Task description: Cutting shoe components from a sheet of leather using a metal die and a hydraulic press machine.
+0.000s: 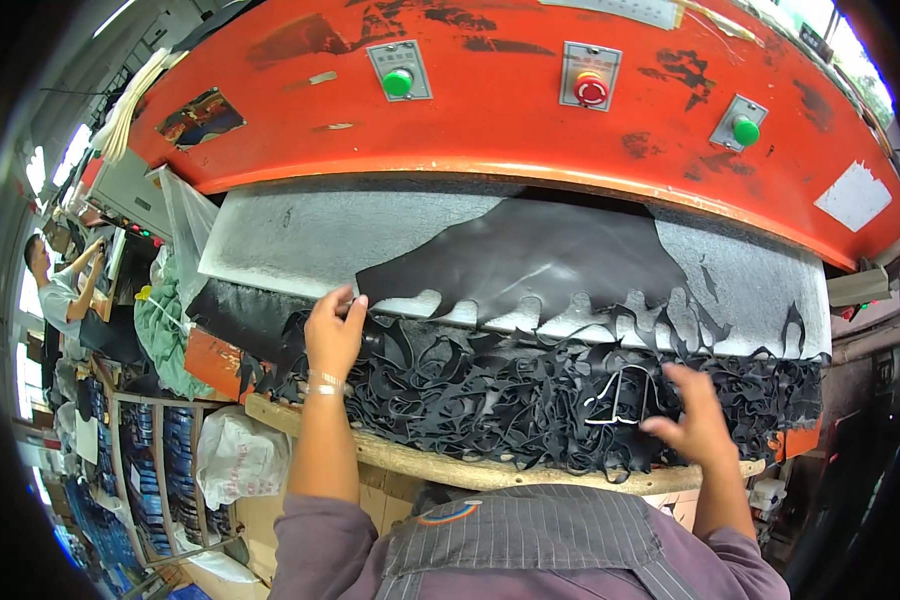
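Note:
A dark brown leather sheet lies on the grey cutting bed, its near edge scalloped with cut-out notches. My left hand is at the sheet's left corner, thumb and fingers apart; whether it touches the leather I cannot tell. On the heap of black leather scraps rests a thin metal cutting die, a bent outline of shiny strip. Just right of the die is my right hand, thumb and forefinger spread with nothing between them.
An orange press beam spans the far side, with two green buttons and a red stop button. A wooden rail edges the near side. Racks of cutting dies and a white bag stand left. Another person works far left.

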{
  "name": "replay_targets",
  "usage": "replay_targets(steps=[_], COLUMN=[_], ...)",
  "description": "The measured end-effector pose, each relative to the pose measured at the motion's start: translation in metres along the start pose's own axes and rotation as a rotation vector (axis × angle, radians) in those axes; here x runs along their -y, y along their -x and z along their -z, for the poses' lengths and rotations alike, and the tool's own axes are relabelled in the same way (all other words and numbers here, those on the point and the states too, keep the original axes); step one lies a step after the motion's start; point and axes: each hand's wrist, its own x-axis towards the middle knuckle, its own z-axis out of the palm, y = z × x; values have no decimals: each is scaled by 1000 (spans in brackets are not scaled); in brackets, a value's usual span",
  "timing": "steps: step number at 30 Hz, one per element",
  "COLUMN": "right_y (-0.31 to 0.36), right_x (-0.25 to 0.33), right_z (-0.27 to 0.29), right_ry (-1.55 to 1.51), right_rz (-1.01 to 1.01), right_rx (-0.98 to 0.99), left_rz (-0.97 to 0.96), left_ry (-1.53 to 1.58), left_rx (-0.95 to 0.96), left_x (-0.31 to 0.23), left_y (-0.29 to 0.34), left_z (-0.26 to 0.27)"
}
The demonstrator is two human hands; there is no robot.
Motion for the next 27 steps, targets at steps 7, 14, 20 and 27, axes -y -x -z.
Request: replay_targets(steps=[7,14,20,27], right_y=[-7,5,-4,-170], right_x=[23,19,34,115], right_z=[-45,-41,-2,-110], right_ry=[168,52,4,78], right_rz=[-215,-480,-594,-20], right_rx=[167,54,-341,-123], left_rz=[134,-151,-584,-527], left_ry=[-329,-357,-124,-229], left_rx=[242,80,374,538], left_x=[12,31,33,55], left_y=[-46,-72,-71,-68], left_z=[-31,-36,-44,-43])
